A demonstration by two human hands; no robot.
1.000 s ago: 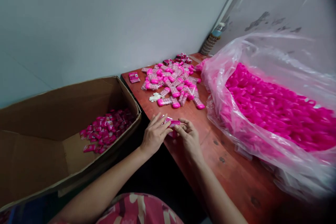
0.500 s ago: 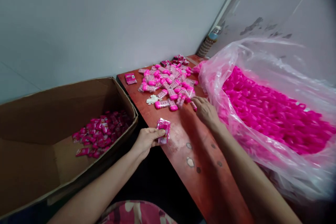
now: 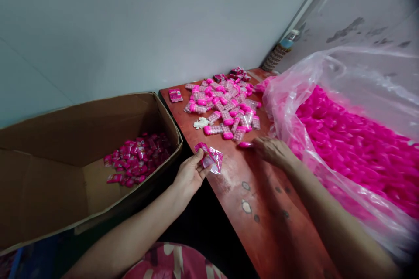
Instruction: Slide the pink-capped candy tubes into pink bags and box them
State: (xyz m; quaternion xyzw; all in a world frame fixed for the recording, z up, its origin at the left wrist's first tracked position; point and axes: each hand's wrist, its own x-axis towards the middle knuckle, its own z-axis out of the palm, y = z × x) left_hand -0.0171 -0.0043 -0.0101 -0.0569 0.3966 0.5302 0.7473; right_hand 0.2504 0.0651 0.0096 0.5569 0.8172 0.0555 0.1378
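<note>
Pinched in my left hand (image 3: 191, 174) are pink printed sachets (image 3: 216, 160), fanned apart over the table's left edge. My right hand (image 3: 271, 150) is closed on a small pink-capped pack (image 3: 245, 144), just in front of the pile. That pile of clear packs with pink caps (image 3: 225, 104) lies spread over the red table (image 3: 225, 192). A crumpled white scrap (image 3: 201, 123) rests at the pile's left side. Farther back on the left lies a separate pink sachet (image 3: 175, 95).
An open cardboard box (image 3: 49, 174) on the left holds many pink wrapped packs (image 3: 131, 163). At the right, a big clear plastic bag (image 3: 288, 96) is full of bright pink pieces (image 3: 356, 139). A bottle (image 3: 279, 50) stands in the back corner.
My right hand has drawn back from the pile with a pink-capped pack. The sachets in my left hand have spread apart. The view has shifted, moving the scene rightward.
</note>
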